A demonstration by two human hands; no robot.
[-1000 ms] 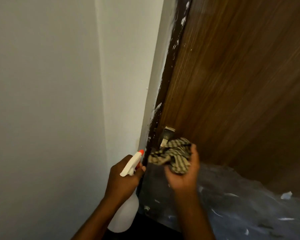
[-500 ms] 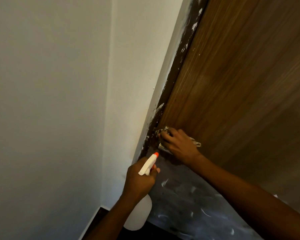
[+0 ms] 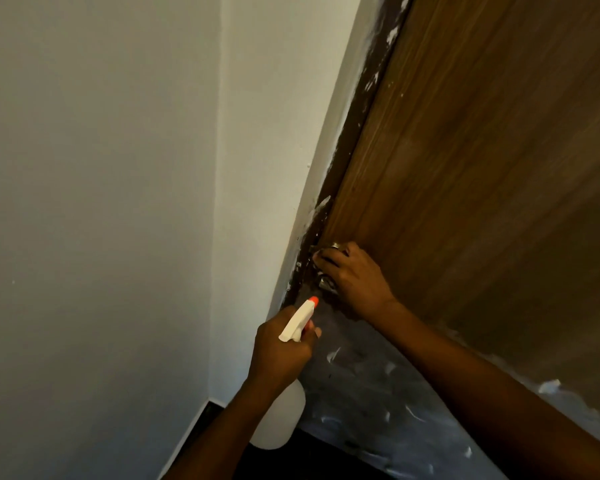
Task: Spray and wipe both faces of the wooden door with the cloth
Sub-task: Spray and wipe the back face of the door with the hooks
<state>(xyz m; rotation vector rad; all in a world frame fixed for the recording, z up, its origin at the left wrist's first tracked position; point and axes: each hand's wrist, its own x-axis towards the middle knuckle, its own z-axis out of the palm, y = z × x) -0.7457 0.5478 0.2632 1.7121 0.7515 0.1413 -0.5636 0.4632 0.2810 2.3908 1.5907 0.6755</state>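
Right hand [image 3: 355,278] presses the soft, bunched cloth [image 3: 326,252] flat against the door [image 3: 482,168]; left hand [image 3: 279,351] fingers wrap the light spray bottle [image 3: 297,322] at its neck.

door [image 3: 465,168]: your brown wood-grain face, right, lower part dull grey | cloth [image 3: 326,280]: pressed at its left edge | spray bottle [image 3: 284,410]: white, orange-tipped, near

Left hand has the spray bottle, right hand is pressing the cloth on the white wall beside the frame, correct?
Not quite. The left hand does hold the spray bottle, but the head view shows the right hand pressing the cloth on the wooden door, not the wall.
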